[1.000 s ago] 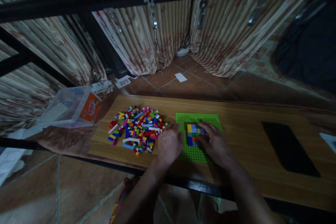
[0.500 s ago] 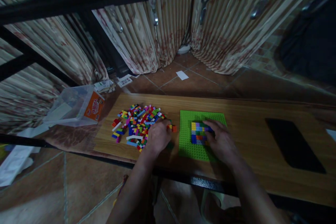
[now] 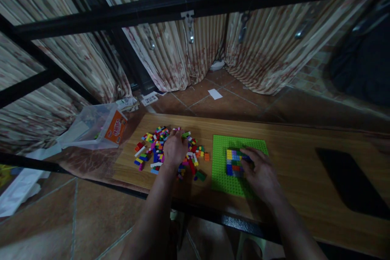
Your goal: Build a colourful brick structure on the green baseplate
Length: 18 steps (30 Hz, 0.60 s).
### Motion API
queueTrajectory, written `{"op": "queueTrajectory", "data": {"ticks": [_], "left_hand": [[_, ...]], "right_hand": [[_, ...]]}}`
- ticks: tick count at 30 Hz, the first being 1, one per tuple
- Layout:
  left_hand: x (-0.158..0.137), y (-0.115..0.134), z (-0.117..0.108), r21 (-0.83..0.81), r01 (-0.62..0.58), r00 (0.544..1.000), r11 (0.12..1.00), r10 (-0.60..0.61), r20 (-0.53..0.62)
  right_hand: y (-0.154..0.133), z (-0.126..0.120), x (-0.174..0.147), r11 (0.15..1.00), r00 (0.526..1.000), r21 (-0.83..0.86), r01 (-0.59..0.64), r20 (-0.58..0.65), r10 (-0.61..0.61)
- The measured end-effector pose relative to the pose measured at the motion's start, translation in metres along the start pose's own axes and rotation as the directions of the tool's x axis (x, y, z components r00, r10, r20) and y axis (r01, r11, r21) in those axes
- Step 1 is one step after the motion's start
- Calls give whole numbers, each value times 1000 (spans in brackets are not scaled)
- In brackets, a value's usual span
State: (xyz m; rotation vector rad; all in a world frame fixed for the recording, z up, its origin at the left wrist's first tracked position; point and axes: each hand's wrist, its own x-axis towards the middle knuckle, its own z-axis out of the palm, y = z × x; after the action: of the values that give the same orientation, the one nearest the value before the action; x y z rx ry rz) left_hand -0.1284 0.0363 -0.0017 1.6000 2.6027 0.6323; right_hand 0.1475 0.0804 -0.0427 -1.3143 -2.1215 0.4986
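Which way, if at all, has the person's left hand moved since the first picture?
Yes, leftward: judged against the green baseplate, the left hand is now farther off, over the brick pile.

Likely home: patterned curtains [image 3: 258,57], brown floor tiles [image 3: 100,207], toy bricks [image 3: 156,157] strewn across wooden tabletop [image 3: 292,178].

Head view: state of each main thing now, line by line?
Green baseplate: flat on the table
Brick block: built on the baseplate, partly covered
Loose bricks: spread in a heap
Left hand: over the loose bricks; grip hidden
Right hand: curled at the block's edge; grip unclear
Clear box: lid unclear
Black slab: lying flat
White card: lying flat
Curtains: hanging in folds
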Motion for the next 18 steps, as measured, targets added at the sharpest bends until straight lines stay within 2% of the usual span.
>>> {"op": "queueTrajectory", "data": {"ticks": [5,10,12,14,16,18], "left_hand": [[4,-1,7,20,20,999,1000,-21,33],[6,0,6,-27,29,998,999,-30,-57],[5,5,5,-123,-12,994,992,-1,-107],[1,15,5,-291,-49,993,956,15,-119],[-8,29,4,-502,-42,998,864,17,-54],[-20,44,6,-696,26,997,718,34,72]], "right_hand": [[0,0,0,1000,1000,-3,6,-7,-6],[-4,1,0,1000,1000,0,-1,-15,1],[-6,1,0,1000,1000,-4,-10,-21,10],[-8,0,0,1000,999,3,-15,-31,15],[-10,-2,1,999,998,29,-21,-51,23],[-12,-5,1,996,997,79,-30,-75,36]]}}
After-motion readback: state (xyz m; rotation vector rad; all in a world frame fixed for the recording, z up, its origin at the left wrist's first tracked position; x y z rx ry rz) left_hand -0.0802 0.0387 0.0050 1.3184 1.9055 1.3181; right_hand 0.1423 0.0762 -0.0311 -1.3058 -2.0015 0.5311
